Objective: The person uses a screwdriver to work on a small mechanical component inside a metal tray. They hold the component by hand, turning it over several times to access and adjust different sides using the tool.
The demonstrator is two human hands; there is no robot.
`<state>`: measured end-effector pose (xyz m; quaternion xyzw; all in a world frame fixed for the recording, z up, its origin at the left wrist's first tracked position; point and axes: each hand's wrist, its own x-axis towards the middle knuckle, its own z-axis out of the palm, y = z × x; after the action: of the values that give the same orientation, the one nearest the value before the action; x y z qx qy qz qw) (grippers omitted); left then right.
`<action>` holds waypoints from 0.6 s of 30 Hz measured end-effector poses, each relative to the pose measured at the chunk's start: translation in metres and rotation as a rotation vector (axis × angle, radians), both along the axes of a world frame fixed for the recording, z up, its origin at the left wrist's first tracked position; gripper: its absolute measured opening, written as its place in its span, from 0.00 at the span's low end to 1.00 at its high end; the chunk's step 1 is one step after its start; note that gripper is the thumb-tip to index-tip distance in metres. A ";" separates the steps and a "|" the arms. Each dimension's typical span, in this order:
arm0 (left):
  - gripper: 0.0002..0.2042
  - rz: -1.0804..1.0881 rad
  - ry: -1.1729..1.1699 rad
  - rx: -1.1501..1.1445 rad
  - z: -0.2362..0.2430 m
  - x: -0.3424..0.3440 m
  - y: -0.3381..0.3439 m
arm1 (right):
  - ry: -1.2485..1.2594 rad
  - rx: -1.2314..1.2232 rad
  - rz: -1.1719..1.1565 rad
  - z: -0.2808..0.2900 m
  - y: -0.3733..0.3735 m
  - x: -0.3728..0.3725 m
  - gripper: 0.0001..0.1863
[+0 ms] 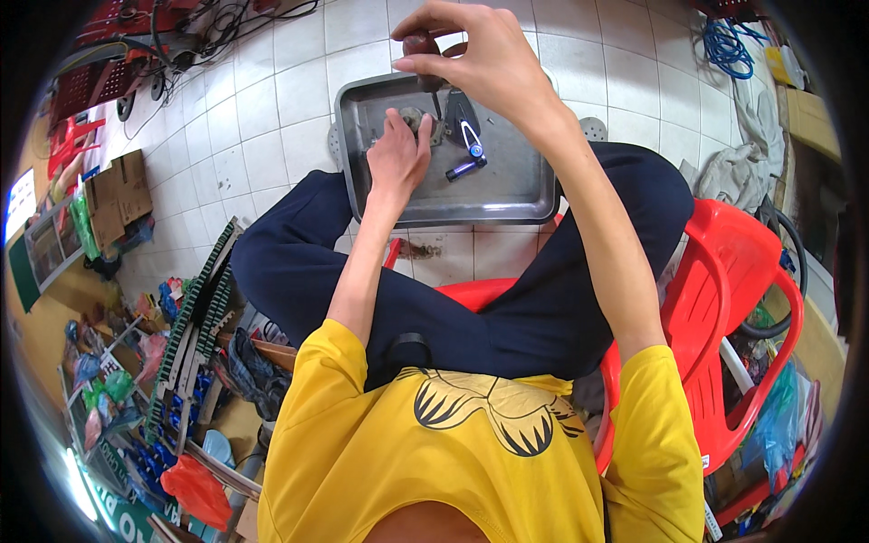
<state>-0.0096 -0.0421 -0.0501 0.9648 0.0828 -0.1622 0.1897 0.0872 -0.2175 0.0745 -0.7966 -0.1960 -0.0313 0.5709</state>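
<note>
A grey metal tray (520, 181) sits low in front of my crossed legs. My right hand (493, 63) is closed around the dark red-brown handle of a screwdriver (422, 50) above the tray's far edge. Its thin shaft points down toward a small, dull metal part (414, 119) in the tray. My left hand (398, 161) grips that part, thumb and fingers on either side. Whether the screwdriver's tip touches it I cannot tell. Just right of the part lie a dark flat piece (460, 113) and a hinged blue-and-white tool with a cylindrical end (468, 167).
Behind me on the right stands a red plastic chair (724, 317). A cardboard box (119, 195) and shelves of bagged goods (109, 380) line the left side. Blue coiled cable (729, 50) and a grey cloth (738, 158) lie at the far right on the tiled floor.
</note>
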 end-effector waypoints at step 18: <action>0.21 0.007 -0.159 -0.137 -0.008 -0.005 0.003 | 0.194 0.054 0.033 0.016 -0.006 0.000 0.10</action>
<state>-0.0145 -0.0387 -0.0577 0.9591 0.0598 -0.0897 0.2616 0.0874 -0.2235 0.0909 -0.7768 -0.1521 0.0501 0.6090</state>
